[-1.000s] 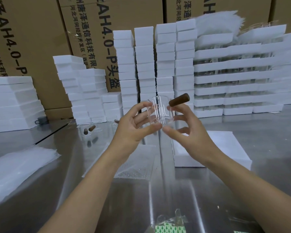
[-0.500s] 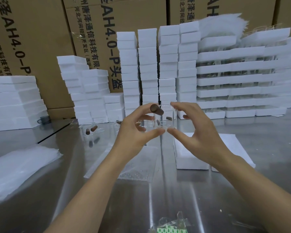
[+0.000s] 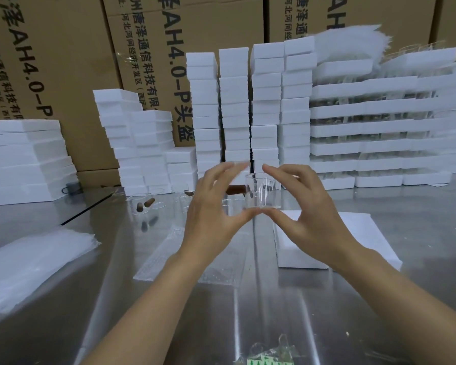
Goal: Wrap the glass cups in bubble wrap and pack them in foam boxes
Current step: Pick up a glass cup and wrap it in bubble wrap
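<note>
The task's own glass cup [image 3: 261,193] is bare. It is held upright in the air above the far edge of the bubble wrap sheet [image 3: 195,262], which lies flat on the desk [image 3: 274,312]. Both grips are narrow and on this cup. The left hand [image 3: 213,217] and the right hand [image 3: 308,222] each have a thumb under the base and fingers near the rim. The cup's brown handle [image 3: 234,190] points toward the left hand.

I judge the wrapping of this cup has not begun. It must first come down onto the sheet, be rolled up, then go into the foam box [image 3: 358,233] just right of the sheet. More unwrapped cups [image 3: 145,204] stand beyond the sheet's left corner, so much work seems left. The foam stacks [image 3: 234,106] farther behind the sheet cannot be read as packed or empty.
</note>
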The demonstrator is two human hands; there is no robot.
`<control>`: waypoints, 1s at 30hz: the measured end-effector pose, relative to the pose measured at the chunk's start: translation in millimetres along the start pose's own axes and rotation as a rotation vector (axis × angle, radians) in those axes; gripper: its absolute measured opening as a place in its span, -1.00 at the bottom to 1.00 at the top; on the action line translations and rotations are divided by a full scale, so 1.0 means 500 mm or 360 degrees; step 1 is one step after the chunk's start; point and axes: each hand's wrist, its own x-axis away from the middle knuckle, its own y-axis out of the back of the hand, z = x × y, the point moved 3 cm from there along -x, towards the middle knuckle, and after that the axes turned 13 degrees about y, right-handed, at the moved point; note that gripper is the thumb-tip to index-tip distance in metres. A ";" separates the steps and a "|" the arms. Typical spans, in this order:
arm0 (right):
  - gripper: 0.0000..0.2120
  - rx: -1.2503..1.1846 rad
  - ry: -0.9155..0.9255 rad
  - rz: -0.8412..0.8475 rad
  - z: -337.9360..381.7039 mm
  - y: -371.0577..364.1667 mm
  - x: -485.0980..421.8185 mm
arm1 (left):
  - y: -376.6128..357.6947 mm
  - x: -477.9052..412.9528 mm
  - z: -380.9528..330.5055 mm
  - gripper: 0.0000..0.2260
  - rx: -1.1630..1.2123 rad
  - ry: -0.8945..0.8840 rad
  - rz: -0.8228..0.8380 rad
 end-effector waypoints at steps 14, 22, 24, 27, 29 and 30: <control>-0.47 -0.1011 -0.0759 -0.0147 0.007 -0.007 -0.006 | -0.047 0.009 0.010 -0.41 0.1423 0.1011 0.1001; -0.64 -0.1530 -0.1168 0.0166 -0.008 -0.037 0.011 | -0.047 0.013 0.020 -0.56 0.1379 0.1085 0.1047; -0.64 -0.1564 -0.1221 0.0165 -0.016 -0.041 0.016 | -0.042 0.010 0.030 -0.40 0.1303 0.1089 0.1076; -0.70 -0.1569 -0.1374 -0.0010 -0.036 -0.043 0.025 | -0.022 -0.005 0.057 -0.53 0.0977 0.1056 0.0874; -0.74 -0.1558 -0.1462 -0.0127 -0.048 -0.040 0.030 | -0.007 -0.014 0.089 -0.72 0.0559 0.0995 0.0617; -0.76 -0.1543 -0.1489 -0.0164 -0.054 -0.039 0.033 | -0.001 -0.014 0.105 -0.74 0.0238 0.0914 0.0516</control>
